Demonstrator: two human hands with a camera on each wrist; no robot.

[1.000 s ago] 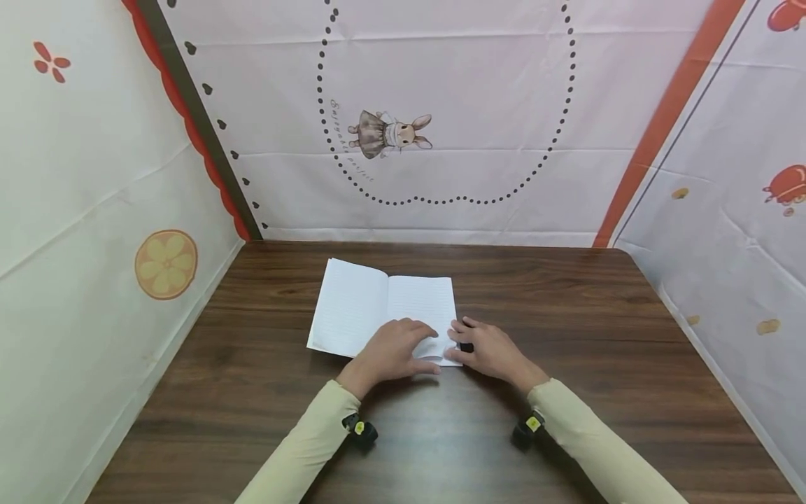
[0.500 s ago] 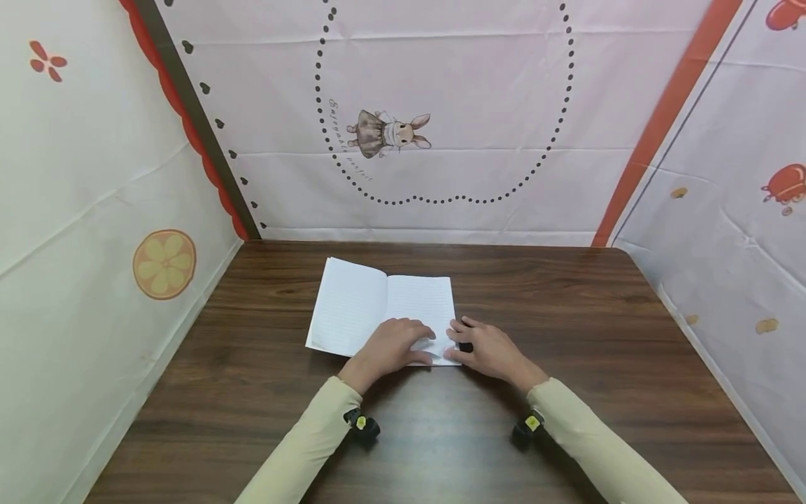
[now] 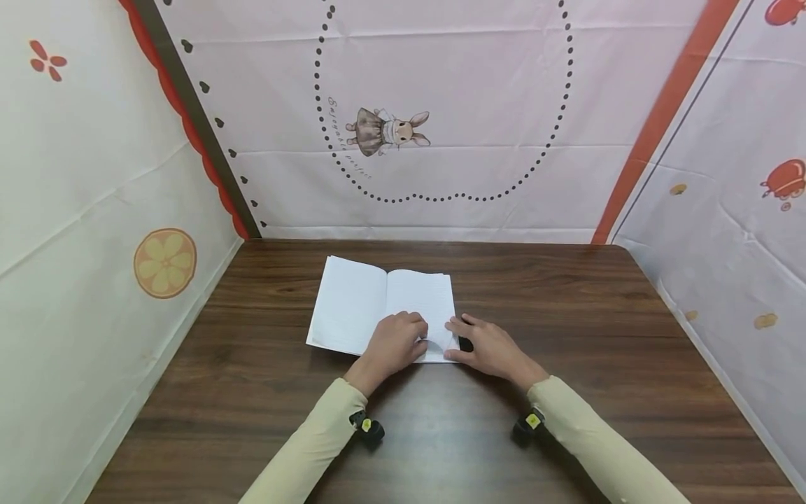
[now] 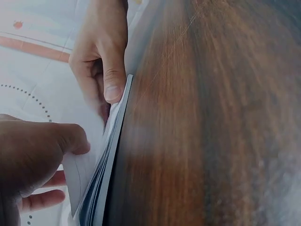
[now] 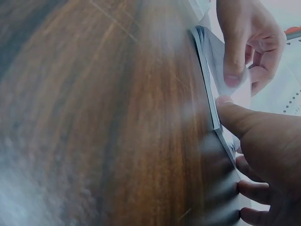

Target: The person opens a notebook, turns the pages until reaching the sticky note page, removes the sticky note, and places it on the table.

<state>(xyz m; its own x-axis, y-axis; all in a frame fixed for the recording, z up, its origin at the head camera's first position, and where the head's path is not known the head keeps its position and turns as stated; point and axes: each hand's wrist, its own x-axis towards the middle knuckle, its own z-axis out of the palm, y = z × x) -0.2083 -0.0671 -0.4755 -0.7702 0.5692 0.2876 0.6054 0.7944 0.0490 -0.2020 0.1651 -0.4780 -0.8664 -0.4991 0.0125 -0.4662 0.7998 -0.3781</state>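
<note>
An open lined notebook (image 3: 349, 301) lies on the wooden table. My left hand (image 3: 393, 341) is over the near part of its right-hand side, pinching a page (image 4: 76, 176) between thumb and fingers. That page bends up from the stack along the near edge. At the near right corner rests my right hand (image 3: 494, 348); its thumb (image 5: 230, 113) presses on the paper while its fingers (image 5: 254, 190) lie along the notebook's right edge. The left hand's thumb (image 5: 233, 75) shows over the raised page in the right wrist view.
Brown wood-grain table (image 3: 567, 301) surrounds the notebook. Printed white cloth (image 3: 478, 105) hangs at the back and on both sides. A small black camera (image 3: 373, 432) is strapped to the left wrist, another camera (image 3: 524, 430) to the right.
My left thumb and fingers have come together on the page, and the hand has drawn slightly left. The right-hand page now bulges upward near the spine. My right hand has stayed put.
</note>
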